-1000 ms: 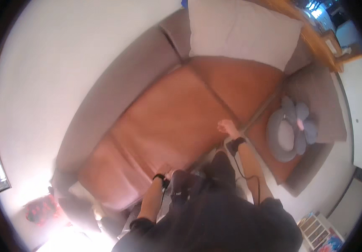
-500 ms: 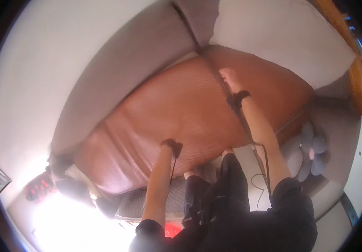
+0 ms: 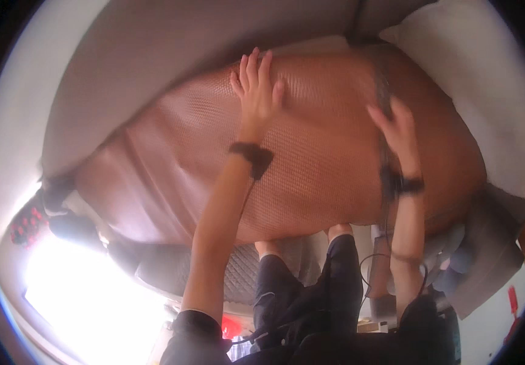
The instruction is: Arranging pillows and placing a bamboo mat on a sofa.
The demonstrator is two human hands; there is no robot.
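A wide brown woven-textured mat [image 3: 317, 164] lies over the sofa seat, wrinkled toward its left end. Near its far edge, my left hand [image 3: 256, 91] rests flat on it with the fingers spread. Farther right, my right hand [image 3: 401, 131] is over the mat beside a dark strip [image 3: 382, 88] that crosses it. That hand is slightly blurred; thumb and fingers stand apart and nothing shows in them. Each wrist wears a black band, the left one [image 3: 253, 158] with a thin cable.
The grey sofa backrest [image 3: 171, 55] curves behind the mat. At the far right stands a pale cushion [image 3: 475, 79]. A grey quilted pad [image 3: 238, 277] lies by my legs, a black cable [image 3: 372, 258] loops near my right forearm, and bright glare fills the lower left.
My left hand, earlier not visible beyond its wristband, now lies spread near the mat's far edge. My right hand has gone from closed to fingers apart. The view has shifted.
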